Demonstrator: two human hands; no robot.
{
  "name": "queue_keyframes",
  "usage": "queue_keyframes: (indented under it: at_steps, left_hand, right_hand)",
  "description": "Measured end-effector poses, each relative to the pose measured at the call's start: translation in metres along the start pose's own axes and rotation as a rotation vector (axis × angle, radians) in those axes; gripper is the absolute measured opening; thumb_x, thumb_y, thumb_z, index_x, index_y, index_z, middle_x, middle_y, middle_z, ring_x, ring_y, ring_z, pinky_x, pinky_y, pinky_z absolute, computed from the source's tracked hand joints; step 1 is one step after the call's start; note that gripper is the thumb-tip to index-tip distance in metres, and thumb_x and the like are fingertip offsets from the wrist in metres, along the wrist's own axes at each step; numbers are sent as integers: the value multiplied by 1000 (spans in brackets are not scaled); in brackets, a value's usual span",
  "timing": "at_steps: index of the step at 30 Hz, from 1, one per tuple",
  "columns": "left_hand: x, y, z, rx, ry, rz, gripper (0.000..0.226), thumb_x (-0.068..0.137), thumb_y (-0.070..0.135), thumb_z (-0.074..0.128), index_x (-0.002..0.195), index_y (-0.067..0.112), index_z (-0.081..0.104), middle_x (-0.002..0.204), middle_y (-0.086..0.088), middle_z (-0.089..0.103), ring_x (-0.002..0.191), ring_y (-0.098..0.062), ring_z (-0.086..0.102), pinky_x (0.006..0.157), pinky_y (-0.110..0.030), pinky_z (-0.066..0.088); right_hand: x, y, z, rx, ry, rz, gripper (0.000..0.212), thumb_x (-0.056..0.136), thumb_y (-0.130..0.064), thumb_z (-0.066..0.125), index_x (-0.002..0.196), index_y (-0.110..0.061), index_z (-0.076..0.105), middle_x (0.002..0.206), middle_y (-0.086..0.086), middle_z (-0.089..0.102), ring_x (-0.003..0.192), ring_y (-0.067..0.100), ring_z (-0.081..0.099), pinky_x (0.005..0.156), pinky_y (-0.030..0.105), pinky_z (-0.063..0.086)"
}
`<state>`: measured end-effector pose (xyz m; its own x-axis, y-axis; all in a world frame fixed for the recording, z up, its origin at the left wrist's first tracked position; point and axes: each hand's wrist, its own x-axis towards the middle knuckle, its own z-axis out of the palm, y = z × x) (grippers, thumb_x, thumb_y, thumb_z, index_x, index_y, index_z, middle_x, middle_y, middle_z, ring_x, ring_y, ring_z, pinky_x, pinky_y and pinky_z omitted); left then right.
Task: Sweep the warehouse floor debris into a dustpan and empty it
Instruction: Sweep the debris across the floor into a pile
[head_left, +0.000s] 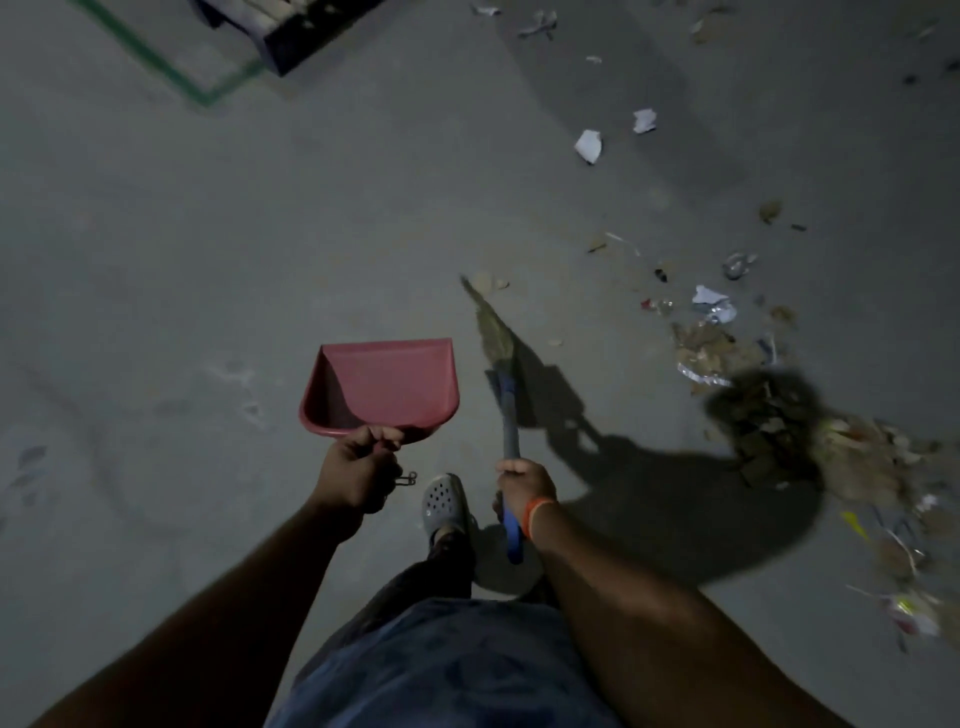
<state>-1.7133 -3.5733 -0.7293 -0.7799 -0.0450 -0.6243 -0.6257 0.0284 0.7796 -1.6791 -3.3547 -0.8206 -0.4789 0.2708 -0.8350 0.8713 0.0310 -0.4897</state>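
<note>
Your left hand (358, 467) grips the handle of the red dustpan (382, 387), carried off the grey concrete floor (208, 234) with its pan showing nothing inside — while your right hand (524, 486) is clamped on the blue handle of the broom (506, 410), bristles pointing ahead and apparently off the ground. The two hands sit apart, a grey clog (442, 501) between them. The debris (810, 431) — torn paper, leaves, wrappers — lies strung along your right, well clear of the pan. You seem to be at the approach, sweeping not yet begun; next, gather the scatter into one heap, then set the pan's lip flat beside it.
</note>
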Motion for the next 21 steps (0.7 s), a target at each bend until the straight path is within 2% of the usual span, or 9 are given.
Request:
queue_keyframes:
  at_steps: [2,4,5,8,10,12,15,17,21]
  left_hand:
    - [20,12,-3,21,-32,-1,21,98,-9,43,100,1,61,62,-11,48,42,-14,40,44,-18,30]
    - [35,23,-1,19,-68,5,22,97,-10,43,98,2,61,61,-11,48,43,-14,41,45,-18,30]
    - [42,27,1,21,-93,10,23,96,-11,43,97,3,62,61,-12,50,45,-15,42,46,-20,31]
    - [54,37,7,45,-154,20,23,93,-13,43,99,-1,62,65,-18,53,49,-17,46,47,-21,33]
    - [58,43,13,52,-176,19,22,93,-15,42,101,-6,60,68,-19,52,46,-18,46,45,-20,35]
    - [63,48,18,63,-191,15,22,92,-16,42,99,-5,60,67,-19,52,43,-18,46,44,-19,35]
    - [77,60,26,77,-201,18,24,92,-15,43,96,-1,61,66,-17,54,44,-16,48,45,-20,36]
    - [87,69,33,84,-210,22,22,92,-15,43,98,-3,61,68,-17,53,42,-15,47,45,-19,36]
    - [110,94,53,86,-238,36,21,94,-16,42,99,-5,58,70,-18,50,42,-15,44,45,-19,34]
  right_hand:
    - [2,-6,-8,111,109,33,21,93,-1,53,91,-9,72,63,9,62,50,25,57,44,24,48]
    - [7,-20,-20,184,215,79,22,95,-2,53,78,-8,67,52,5,58,42,20,54,33,17,38]
    - [11,-27,-25,187,256,96,22,95,-6,55,74,-7,64,52,5,58,43,20,56,34,17,38]
    - [22,-41,-40,95,308,109,20,92,-11,58,72,-11,61,79,6,64,76,25,66,64,30,55]
    - [18,-46,-47,68,301,51,13,92,-9,55,94,-18,63,96,1,58,87,18,58,69,26,50]
    - [15,-47,-51,46,353,-1,27,91,-8,54,115,-14,65,102,2,59,90,18,56,73,22,44]
    - [13,-49,-53,26,423,-36,27,93,-7,58,117,-9,68,116,15,66,103,35,62,83,26,46]
    - [13,-56,-53,-53,397,-98,28,91,-6,60,117,-8,69,117,17,67,106,36,62,87,29,48]
    - [29,-88,-46,-65,258,-168,25,87,3,60,108,-5,71,103,6,64,99,21,55,82,24,44]
